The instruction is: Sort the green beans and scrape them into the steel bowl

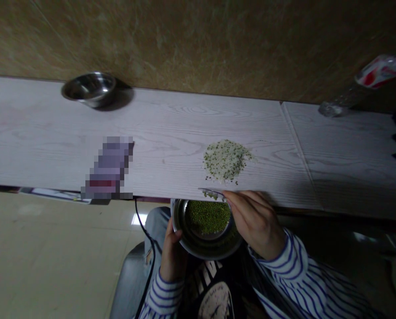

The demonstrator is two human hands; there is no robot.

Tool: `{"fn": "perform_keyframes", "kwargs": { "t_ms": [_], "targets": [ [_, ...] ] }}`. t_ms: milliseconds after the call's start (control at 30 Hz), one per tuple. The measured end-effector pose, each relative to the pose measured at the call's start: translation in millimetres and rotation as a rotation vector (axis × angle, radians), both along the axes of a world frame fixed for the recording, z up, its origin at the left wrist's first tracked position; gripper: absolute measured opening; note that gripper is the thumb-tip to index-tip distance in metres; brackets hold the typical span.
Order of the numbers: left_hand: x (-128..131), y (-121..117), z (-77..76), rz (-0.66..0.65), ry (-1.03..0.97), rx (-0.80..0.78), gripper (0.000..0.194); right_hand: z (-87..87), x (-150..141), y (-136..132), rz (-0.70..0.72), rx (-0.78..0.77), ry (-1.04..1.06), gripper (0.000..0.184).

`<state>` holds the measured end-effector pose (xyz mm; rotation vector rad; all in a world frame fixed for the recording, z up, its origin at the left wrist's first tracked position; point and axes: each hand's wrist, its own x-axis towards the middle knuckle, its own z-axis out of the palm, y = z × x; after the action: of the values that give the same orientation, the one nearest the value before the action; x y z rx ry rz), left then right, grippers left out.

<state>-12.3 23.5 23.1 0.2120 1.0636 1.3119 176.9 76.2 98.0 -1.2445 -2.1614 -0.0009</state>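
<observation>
My left hand [173, 254] is closed on the left rim of a steel bowl [204, 253], held just below the table's front edge. Many green mung beans [207, 217] lie in that bowl. Above its right side, my right hand [256, 221] pinches a thin, slim tool [211, 190], whose exact kind is unclear. The tool lies level at the table edge, with several beans along its near side. Just beyond it, a pile of white rice grains mixed with mung beans [226, 159] rests on the table, and a few loose beans are scattered around the pile.
On the pale wood-grain table [165, 128], a second steel bowl [90, 91] stands at back left. A blurred-out flat object [110, 166] lies near the left front edge. A clear plastic bottle [364, 84] leans at right against the wall. A black cable [153, 252] hangs down.
</observation>
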Motion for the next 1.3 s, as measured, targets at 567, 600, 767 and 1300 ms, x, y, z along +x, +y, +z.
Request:
{"fn": "perform_keyframes", "kwargs": {
  "t_ms": [567,600,767,1300],
  "targets": [
    [1,2,-1.1,0.017,-0.006,0.010,0.055,4.1,9,-6,-0.062,0.026,0.030,0.022],
    [0,2,-2.3,0.017,-0.001,-0.003,0.057,2.8,9,-4,-0.089,0.037,0.026,0.022],
    [-3,3,-6.8,0.021,0.012,-0.015,0.057,-2.6,5,2,-0.127,0.050,0.001,0.021],
    [-8,2,-12.3,0.042,0.023,-0.002,0.056,-4.3,-1,11,-0.200,0.050,0.008,0.020]
  ]
}}
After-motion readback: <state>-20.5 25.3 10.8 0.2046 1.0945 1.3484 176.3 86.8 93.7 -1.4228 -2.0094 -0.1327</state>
